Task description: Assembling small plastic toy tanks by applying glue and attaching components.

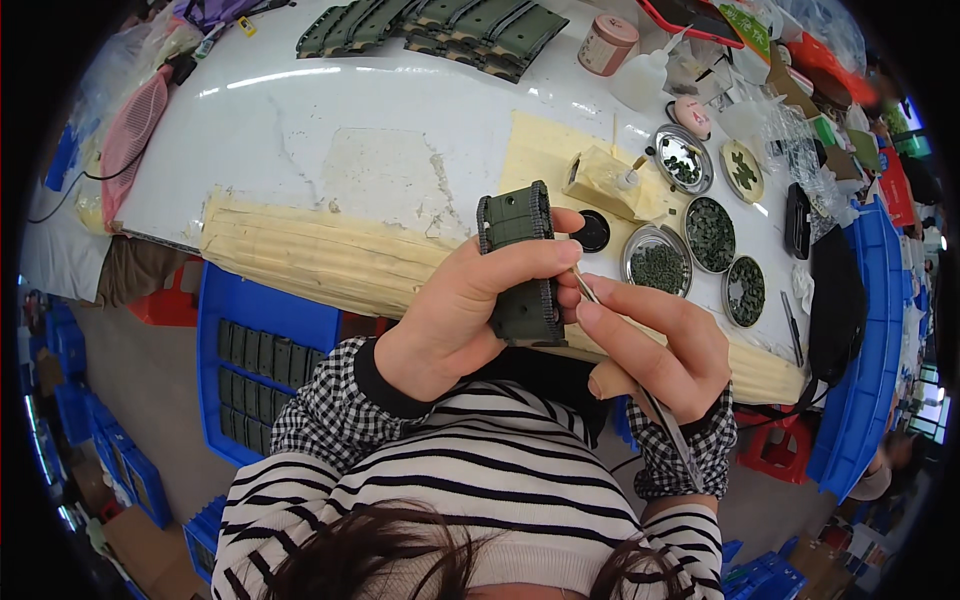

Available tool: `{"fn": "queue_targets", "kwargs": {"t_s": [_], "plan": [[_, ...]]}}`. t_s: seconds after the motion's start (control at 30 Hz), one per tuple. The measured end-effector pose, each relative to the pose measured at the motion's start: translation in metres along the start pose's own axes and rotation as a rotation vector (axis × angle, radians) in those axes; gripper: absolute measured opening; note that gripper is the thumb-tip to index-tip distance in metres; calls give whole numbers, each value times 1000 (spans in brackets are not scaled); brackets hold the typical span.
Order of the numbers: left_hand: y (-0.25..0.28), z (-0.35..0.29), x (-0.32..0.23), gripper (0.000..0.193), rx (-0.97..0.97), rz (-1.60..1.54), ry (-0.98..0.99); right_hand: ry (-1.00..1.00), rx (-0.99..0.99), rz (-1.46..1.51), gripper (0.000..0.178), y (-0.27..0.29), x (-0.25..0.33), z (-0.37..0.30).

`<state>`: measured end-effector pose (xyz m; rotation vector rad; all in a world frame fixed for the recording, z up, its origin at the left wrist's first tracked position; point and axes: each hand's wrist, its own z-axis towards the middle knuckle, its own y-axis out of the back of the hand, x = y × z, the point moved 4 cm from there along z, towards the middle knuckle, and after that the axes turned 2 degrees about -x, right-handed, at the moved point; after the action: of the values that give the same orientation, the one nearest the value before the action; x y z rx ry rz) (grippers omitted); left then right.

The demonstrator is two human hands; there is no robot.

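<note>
My left hand (435,315) is closed around a dark green oblong part (528,312) with ridged, tread-like edges along its sides. The part is tilted upright above the table's near edge. My right hand (665,345) pinches slim metal tweezers (672,440), whose shank runs back under the palm. Their tips meet my left thumb and fingertips at the part's right edge. Whether a tiny piece sits between the tips is too small to tell. A tan covering wraps one right finger or the thumb.
Right of my hands stand round dishes (657,262) of small green pieces, a black disc (594,230) and a paper-wrapped block (610,182). Similar green parts (440,35) lie at the back. A blue bin (265,290) holds more, below left. A pink jar (607,45) stands at the far right.
</note>
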<state>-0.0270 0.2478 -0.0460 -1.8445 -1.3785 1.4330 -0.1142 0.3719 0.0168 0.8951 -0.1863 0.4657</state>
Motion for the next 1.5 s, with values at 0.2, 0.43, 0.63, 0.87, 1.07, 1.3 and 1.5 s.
{"fn": "queue_targets", "kwargs": {"t_s": [0.2,0.43,0.63,0.87,1.07,1.3,1.5], "plan": [[2,1,1,34,3,-22,17,0,-9,16,44,-1,-1,0],[1,1,2,35,-7,-23,12,-5,-5,-8,44,0,0,1],[3,2,4,35,-21,-16,15,-6,5,-24,44,0,1,0],[2,2,4,36,-13,-19,27,-8,14,-14,44,1,0,0],[2,2,4,36,2,-46,38,-3,-2,-21,44,0,1,-1],[2,2,4,35,8,-34,28,-6,9,-20,42,0,2,0],[2,1,4,33,-17,-12,18,7,-16,-50,39,-3,4,0]]}}
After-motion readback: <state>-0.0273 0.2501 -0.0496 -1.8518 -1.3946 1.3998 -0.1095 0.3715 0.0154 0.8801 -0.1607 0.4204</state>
